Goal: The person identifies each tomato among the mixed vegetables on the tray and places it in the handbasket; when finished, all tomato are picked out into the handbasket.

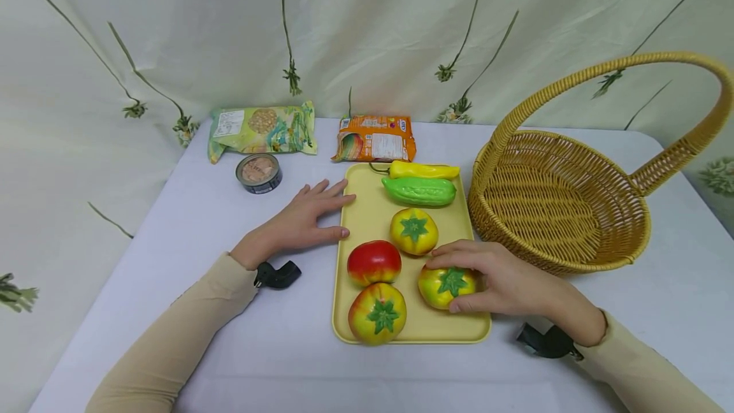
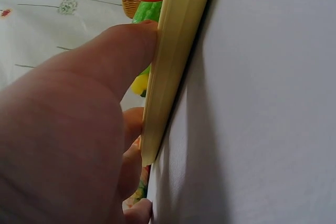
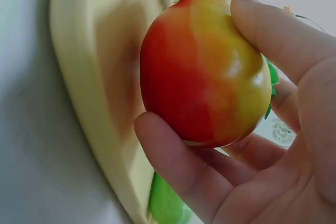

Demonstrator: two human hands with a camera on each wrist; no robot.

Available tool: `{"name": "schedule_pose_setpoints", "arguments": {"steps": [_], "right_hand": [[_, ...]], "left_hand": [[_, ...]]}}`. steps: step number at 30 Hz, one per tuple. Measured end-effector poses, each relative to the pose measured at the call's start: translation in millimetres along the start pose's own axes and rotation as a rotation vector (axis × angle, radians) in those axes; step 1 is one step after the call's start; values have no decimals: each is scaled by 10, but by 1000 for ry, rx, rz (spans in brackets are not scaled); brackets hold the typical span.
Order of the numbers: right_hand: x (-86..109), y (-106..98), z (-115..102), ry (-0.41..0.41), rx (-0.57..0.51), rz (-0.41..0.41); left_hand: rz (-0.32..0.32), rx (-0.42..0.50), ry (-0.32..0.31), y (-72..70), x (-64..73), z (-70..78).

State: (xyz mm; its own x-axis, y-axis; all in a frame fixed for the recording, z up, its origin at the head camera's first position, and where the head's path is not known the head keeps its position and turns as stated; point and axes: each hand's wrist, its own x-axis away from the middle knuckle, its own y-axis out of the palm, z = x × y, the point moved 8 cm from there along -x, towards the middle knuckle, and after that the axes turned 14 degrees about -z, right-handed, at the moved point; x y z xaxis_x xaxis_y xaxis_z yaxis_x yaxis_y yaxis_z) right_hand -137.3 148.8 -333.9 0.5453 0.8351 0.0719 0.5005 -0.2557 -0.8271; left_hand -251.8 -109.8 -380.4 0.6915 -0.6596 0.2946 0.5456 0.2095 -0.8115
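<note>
- Pale cloth printed with flowers [image 1: 373, 37] hangs behind a white-covered table [image 1: 275, 324].
- On the table, one yellow tray [image 1: 369, 212] lies flat; the held tomato [image 1: 445, 289] is at its near right corner, whether just clear of it or touching is hard to tell.
- The person's right hand [image 1: 510, 279] grips that tomato, thumb on one side and fingers curled round the other.
- The left hand [image 1: 301, 218] is spread, fingers apart, its tips touching the tray's left edge and holding nothing.
- Its glossy skin looks like moulded plastic: probably light, stiff and hard to bruise, though rather slippery.
- Best hold would likely be across the widest part of its sides, thumb opposite fingers, leaving the green leaf top free.
- Tomatoes: four, counting the held one, a red one [image 1: 374, 262], a front one [image 1: 377, 314] and a yellow one [image 1: 414, 231].
- Also on the tray: one yellow pepper [image 1: 427, 171], one green gourd [image 1: 421, 191].
- Beyond the tray: one wicker basket [image 1: 541, 202], one tin [image 1: 259, 173], two packets, green [image 1: 264, 129] and orange [image 1: 375, 139].
</note>
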Motion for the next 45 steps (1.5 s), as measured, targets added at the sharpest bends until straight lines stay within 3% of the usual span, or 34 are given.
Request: {"name": "schedule_pose_setpoints", "arguments": {"steps": [14,18,28,35,45], "right_hand": [[134,-248,-57,-7,42,107],[236,-412,-92,-30,89,199],[566,-838,4,14,115,399],[714,-990,221,149,101,495],[758,-995,545,384,18,494]], "left_hand": [[-6,3,-3,16,0,-5],[-8,5,-3,15,-2,3],[-10,3,-4,5,2,2],[-9,1,-9,0,10,4],[-10,-1,-10,8,5,-6]]}}
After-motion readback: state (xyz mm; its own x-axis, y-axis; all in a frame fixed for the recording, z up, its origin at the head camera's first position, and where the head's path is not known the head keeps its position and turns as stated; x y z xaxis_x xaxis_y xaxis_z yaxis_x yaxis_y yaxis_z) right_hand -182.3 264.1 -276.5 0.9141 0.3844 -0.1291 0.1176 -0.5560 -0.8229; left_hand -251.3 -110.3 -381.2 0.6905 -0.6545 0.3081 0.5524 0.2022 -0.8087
